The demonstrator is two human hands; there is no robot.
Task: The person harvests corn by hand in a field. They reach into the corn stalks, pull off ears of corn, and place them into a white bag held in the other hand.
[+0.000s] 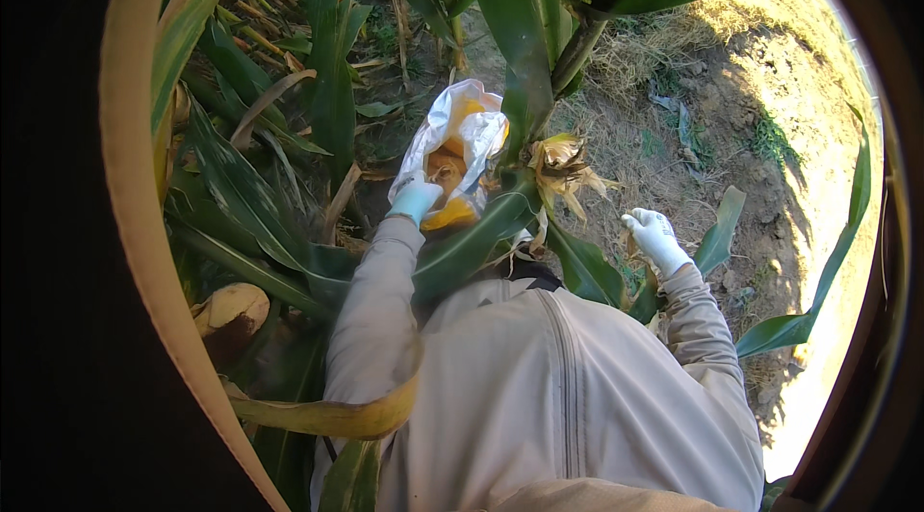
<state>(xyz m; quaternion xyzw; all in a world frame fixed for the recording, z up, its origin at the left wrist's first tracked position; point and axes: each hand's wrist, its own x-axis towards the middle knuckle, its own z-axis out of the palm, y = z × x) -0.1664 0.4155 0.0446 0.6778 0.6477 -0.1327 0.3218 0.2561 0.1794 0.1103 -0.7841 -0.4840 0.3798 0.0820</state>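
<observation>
My left hand [416,197], in a pale glove, grips the near left rim of a white and yellow bag [485,134]. The bag's mouth gapes upward and its inside looks orange-brown, with some thin strands near my fingers. My right hand [655,236], in a white glove, is apart from the bag with its fingers curled. Something brownish shows just under those fingers; whether it is held is unclear. Between my hands, a dry, peeled-back corn husk [567,169] hangs on a corn stalk [577,54].
Broad green corn leaves [473,241] cross in front of my body and arms. Denser corn plants [245,209] crowd the left side, with a pale husked ear [234,310] low among them. Bare soil with dry grass [729,90] rises at the right, where a plastic scrap [682,122] lies.
</observation>
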